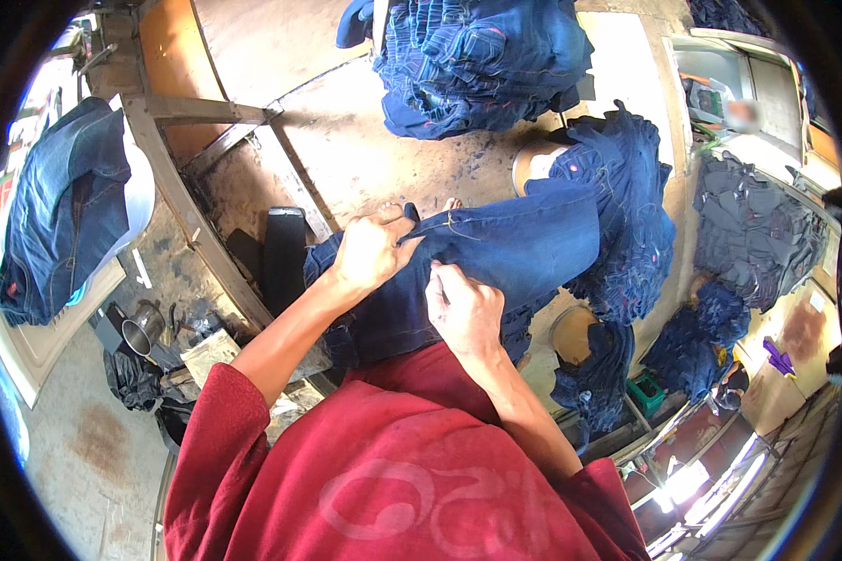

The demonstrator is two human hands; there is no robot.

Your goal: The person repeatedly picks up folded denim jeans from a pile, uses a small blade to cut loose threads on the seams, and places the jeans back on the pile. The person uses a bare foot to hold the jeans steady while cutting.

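Stained workshop floor [346,107], denim pile [482,70] beyond. Left hand [372,248] pinches dark edge of blue denim garment [533,238], laid crosswise before red shirt [393,467]. Right hand [466,313], fingers curled, seems to pinch same cloth just beside; fingertips partly hidden. Done well, likely: hands close, seam taut between them, rest of cloth supported, small gentle pulls sparing stitches. Containers: metal cup [143,332] at left, contents unclear; green crate [646,395] at right, contents unreadable.

Both hands [374,251] [466,309] hold dk blue denim pc. [529,238]
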